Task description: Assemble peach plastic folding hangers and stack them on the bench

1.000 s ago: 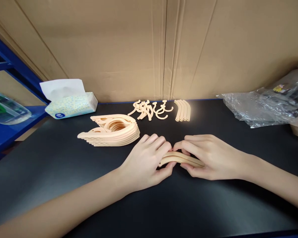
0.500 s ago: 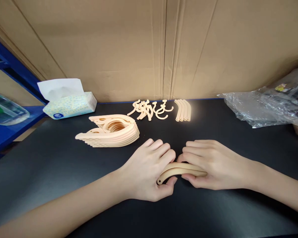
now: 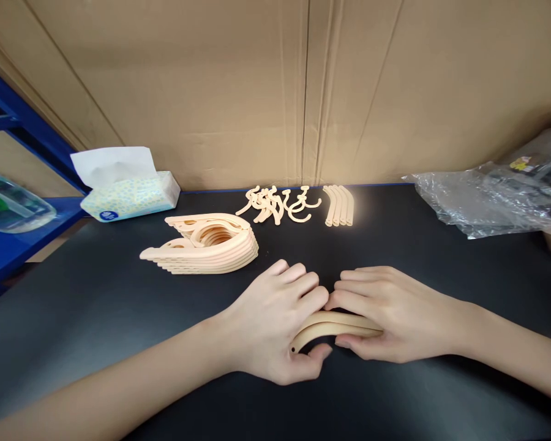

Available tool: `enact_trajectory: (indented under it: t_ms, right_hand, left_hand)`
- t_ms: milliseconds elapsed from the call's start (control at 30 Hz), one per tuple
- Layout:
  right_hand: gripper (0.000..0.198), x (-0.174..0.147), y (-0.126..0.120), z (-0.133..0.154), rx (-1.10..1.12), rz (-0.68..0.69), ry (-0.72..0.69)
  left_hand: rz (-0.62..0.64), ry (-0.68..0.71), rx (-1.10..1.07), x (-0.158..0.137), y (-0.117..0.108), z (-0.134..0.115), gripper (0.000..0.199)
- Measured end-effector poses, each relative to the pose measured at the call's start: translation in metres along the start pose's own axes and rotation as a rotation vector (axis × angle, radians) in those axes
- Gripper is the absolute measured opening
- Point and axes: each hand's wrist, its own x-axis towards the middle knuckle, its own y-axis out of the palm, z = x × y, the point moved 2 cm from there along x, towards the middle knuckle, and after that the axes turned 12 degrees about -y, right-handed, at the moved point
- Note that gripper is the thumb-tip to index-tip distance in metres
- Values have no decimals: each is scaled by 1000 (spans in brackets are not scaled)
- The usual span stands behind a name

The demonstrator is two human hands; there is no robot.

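Two curved beige plastic hanger bars [image 3: 337, 329] lie one against the other between my hands, just above or on the black tabletop. My left hand [image 3: 278, 321] is closed round their left end, where a small dark hole shows; its thumb sticks out below. Closed on the right end is my right hand [image 3: 388, 312], with the thumb under the bars. The index fingers nearly meet above them. Beyond my left hand rests a stack of beige hanger pieces [image 3: 215, 254]. Farther back lie a pile of beige hooks [image 3: 270, 205] and several slim curved strips [image 3: 342, 205] side by side.
A tissue pack [image 3: 133, 197] with a sheet pulled up stands at the back left. Beside it are a blue frame [image 3: 41, 153] and a clear bottle [image 3: 16, 205]. Crumpled clear plastic bags [image 3: 468, 199] lie back right. Cardboard [image 3: 188, 92] walls the rear.
Both hands have moved slightly toward me with the curved bars still held. The stack, hooks and strips lie as before.
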Motion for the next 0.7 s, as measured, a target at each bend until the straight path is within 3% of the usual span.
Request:
enact_trajectory:
  t_ms: [100, 233, 400, 533, 700]
  right_hand:
    - [13, 0, 0, 0, 13, 9, 6]
    - [20, 0, 0, 0, -6, 2, -9]
    - [34, 0, -5, -3, -104, -139, -38]
    - [25, 4, -14, -14, -252, -227, 36]
    - [20, 21, -23, -43, -370, -153, 156]
  left_hand:
    - [-3, -7, -69, 0, -1, 1, 41]
    - [0, -86, -97, 0, -1, 7, 29]
    - [-27, -128, -79, 0, 3, 15, 31]
    - [-45, -115, -10, -1, 8, 16, 37]
    - [11, -180, 42, -3, 12, 20, 48]
